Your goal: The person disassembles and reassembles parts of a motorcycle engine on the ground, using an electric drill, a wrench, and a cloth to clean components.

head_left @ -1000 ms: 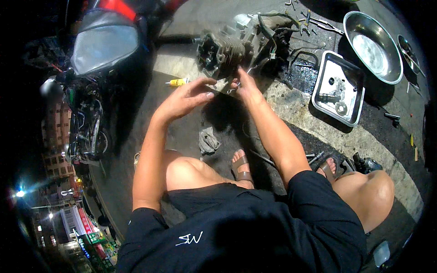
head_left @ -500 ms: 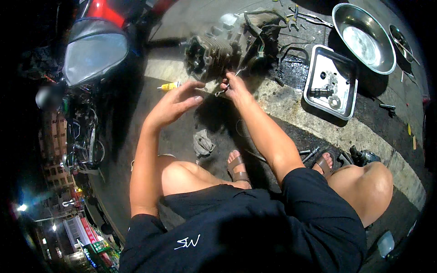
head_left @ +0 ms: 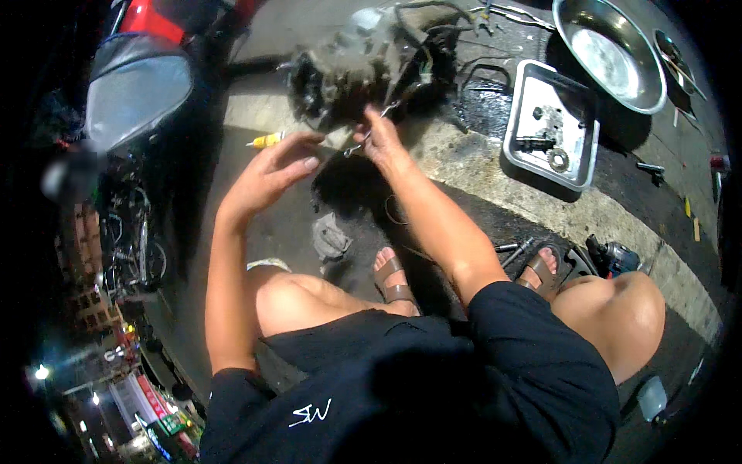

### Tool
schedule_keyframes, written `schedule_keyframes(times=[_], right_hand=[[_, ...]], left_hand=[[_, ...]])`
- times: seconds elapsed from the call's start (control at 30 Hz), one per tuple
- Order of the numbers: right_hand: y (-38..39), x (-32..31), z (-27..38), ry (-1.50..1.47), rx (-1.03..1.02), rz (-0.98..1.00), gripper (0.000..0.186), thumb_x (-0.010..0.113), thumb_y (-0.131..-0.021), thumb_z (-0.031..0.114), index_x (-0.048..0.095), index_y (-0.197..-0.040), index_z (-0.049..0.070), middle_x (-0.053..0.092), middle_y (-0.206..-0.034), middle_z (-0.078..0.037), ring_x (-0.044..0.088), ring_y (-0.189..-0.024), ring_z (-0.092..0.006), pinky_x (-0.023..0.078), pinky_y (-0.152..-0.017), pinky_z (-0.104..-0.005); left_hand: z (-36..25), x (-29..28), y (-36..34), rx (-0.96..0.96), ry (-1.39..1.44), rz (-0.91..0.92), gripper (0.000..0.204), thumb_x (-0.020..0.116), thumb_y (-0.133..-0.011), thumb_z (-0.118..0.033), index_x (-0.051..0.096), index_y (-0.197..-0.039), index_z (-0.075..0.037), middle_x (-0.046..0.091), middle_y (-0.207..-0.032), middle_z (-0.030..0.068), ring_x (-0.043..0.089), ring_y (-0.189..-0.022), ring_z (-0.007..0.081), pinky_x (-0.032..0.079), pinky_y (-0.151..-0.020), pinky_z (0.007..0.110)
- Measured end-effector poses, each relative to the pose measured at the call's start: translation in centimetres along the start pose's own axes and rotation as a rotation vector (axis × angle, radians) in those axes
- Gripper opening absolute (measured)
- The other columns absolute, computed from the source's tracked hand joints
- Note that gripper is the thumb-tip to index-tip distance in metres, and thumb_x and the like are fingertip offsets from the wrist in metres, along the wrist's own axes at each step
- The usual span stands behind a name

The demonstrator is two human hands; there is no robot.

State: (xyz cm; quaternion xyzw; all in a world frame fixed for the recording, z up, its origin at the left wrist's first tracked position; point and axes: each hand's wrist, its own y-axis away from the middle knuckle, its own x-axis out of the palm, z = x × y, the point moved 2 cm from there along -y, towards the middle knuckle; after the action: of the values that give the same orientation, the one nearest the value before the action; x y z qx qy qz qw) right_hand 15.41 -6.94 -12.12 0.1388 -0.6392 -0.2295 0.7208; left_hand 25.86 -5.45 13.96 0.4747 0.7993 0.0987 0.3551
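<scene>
A finned, grimy engine (head_left: pixel 340 77) lies on the pavement in front of me, blurred in this picture. Close to its near side, my right hand (head_left: pixel 380 141) is closed around a slim metal wrench (head_left: pixel 352 151); one end sticks out at the lower left, the other above the fingers. My left hand (head_left: pixel 280 166) hovers to the left, thumb and fingers apart, holding nothing. A small yellow tube (head_left: pixel 268 140) lies just beyond it. Whether the wrench touches the engine is not clear.
On the right, a metal tray (head_left: pixel 508 151) holds a dark shaft and a gear, with a steel basin (head_left: pixel 661 104) behind it. A grey rag (head_left: pixel 331 238) lies before my feet. A power tool (head_left: pixel 618 257) rests by my right knee. A red motorcycle (head_left: pixel 154 22) stands at left.
The whole view has shifted, so the engine, tray and hands sit further left and slightly higher. My right hand keeps its grip on the wrench, and my left hand stays apart from it.
</scene>
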Motion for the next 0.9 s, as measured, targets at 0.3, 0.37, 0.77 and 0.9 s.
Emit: schedule_keyframes(times=[0.3,0.37,0.77,0.9], right_hand=[[-2.1,-1.7,-0.4,-0.053,0.004,-0.034,0.007,0.058,-0.091,0.013,0.053,-0.094,0.01,0.052,-0.084,-0.003,0.047,-0.066,-0.016,0.038,-0.048,-0.0289],[-1.0,-1.0,-0.4,-0.084,0.017,-0.089,0.007,0.058,-0.09,0.011,0.053,-0.094,0.009,0.053,-0.084,-0.004,0.048,-0.066,-0.0167,0.038,-0.048,-0.0293],[-0.2,0.7,0.3,-0.176,0.176,-0.178,0.011,0.061,-0.093,0.017,0.052,-0.095,0.012,0.049,-0.079,-0.003,0.043,-0.063,-0.0152,0.035,-0.043,-0.0279],[0.6,1.5,0.5,-0.166,0.141,-0.189,0.013,0.063,-0.092,0.018,0.052,-0.094,0.011,0.049,-0.079,-0.004,0.043,-0.063,-0.0161,0.036,-0.044,-0.0282]], left_hand=[[0.4,-0.1,-0.4,-0.036,0.075,-0.003,0.046,0.062,-0.092,-0.022,0.05,-0.132,-0.002,0.061,-0.116,0.011,0.057,-0.109,0.0192,0.043,-0.097,0.032],[0.9,0.0,0.0,-0.042,0.092,-0.005,0.046,0.062,-0.092,-0.022,0.05,-0.132,-0.002,0.061,-0.115,0.011,0.057,-0.109,0.0192,0.043,-0.097,0.032],[0.8,-0.1,0.0,-0.004,0.049,0.012,0.048,0.065,-0.091,-0.027,0.051,-0.131,-0.005,0.057,-0.119,0.0077,0.055,-0.105,0.0155,0.045,-0.092,0.03],[-0.3,0.3,0.1,-0.01,0.004,-0.004,0.047,0.063,-0.092,-0.023,0.05,-0.131,-0.002,0.06,-0.115,0.0111,0.056,-0.11,0.0186,0.043,-0.097,0.032]])
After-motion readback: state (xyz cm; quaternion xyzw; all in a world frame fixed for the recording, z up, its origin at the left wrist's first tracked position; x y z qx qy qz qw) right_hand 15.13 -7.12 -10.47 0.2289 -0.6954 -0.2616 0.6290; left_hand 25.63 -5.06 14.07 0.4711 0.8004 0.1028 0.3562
